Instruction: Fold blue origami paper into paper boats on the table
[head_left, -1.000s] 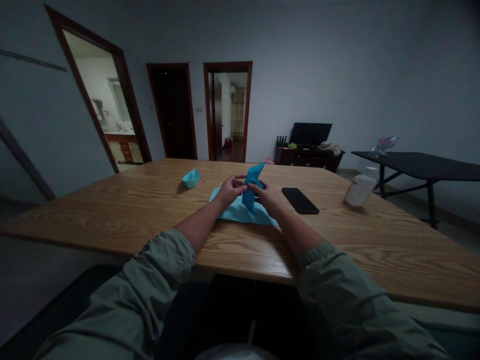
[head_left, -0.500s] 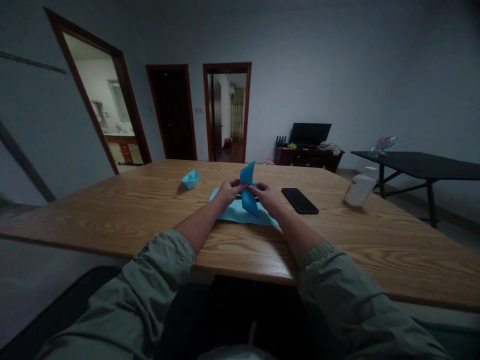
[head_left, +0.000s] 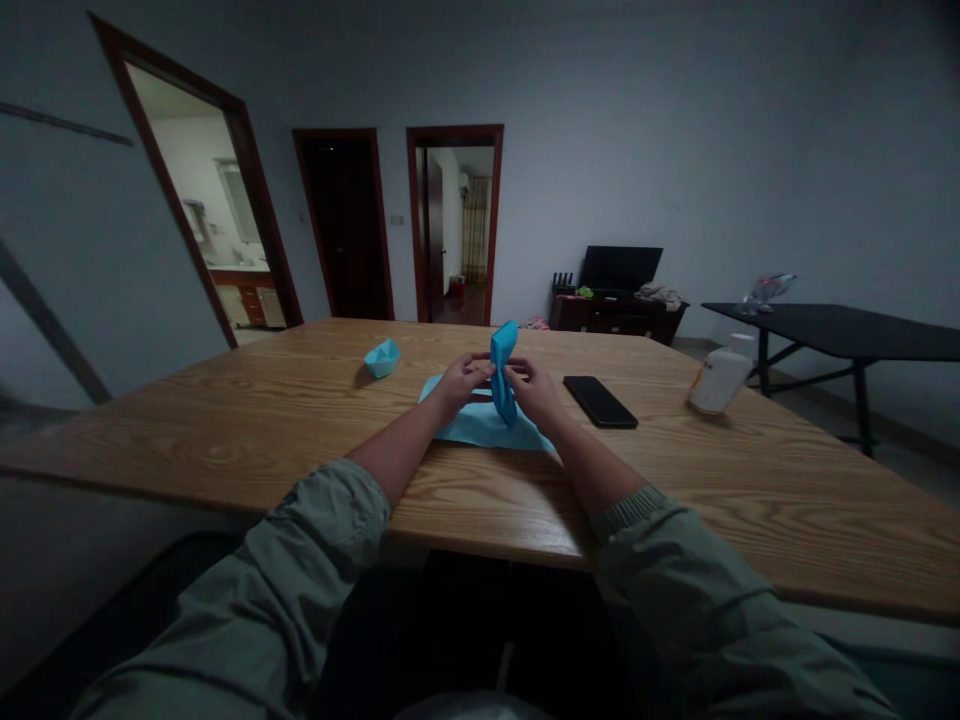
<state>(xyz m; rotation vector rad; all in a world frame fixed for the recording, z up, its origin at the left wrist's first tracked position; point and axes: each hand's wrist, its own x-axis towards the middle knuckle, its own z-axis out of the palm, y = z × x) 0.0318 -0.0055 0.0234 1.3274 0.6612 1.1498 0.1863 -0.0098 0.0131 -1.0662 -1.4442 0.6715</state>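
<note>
Head view: left hand and right hand pinch a narrow folded blue paper strip upright between them, above a flat pale-blue paper sheet. Blue paper boat sits ahead-left of the hands, black smartphone just right, both on a wooden table.

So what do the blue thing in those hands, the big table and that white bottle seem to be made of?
The folded blue piece looks like thin matte paper, with sharp creases. The table looks like wood or veneer, with clear grain and a soft sheen. The white bottle is probably smooth, opaque plastic, though dim light leaves that open.
</note>
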